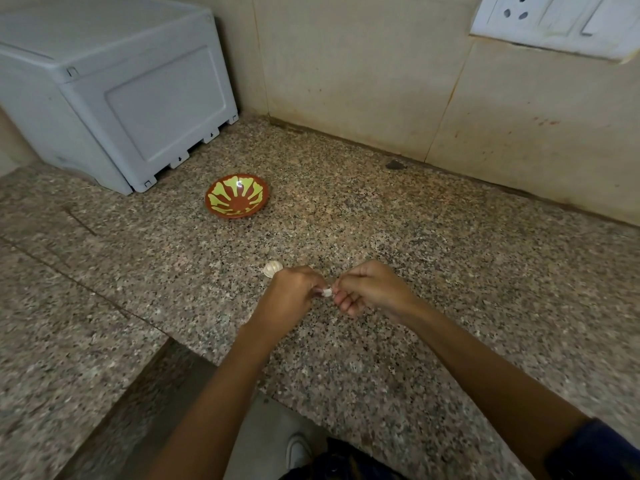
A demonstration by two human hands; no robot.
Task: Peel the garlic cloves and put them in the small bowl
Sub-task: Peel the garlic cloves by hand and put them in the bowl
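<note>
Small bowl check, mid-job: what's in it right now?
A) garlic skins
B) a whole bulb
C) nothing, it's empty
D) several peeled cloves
C: the small bowl shows only its painted inside, while both hands pinch one garlic clove over the counter.

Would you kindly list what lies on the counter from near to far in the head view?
Hands pinching a clove (left hand, right hand) → garlic bulb → bowl → grey box at the back left.
</note>
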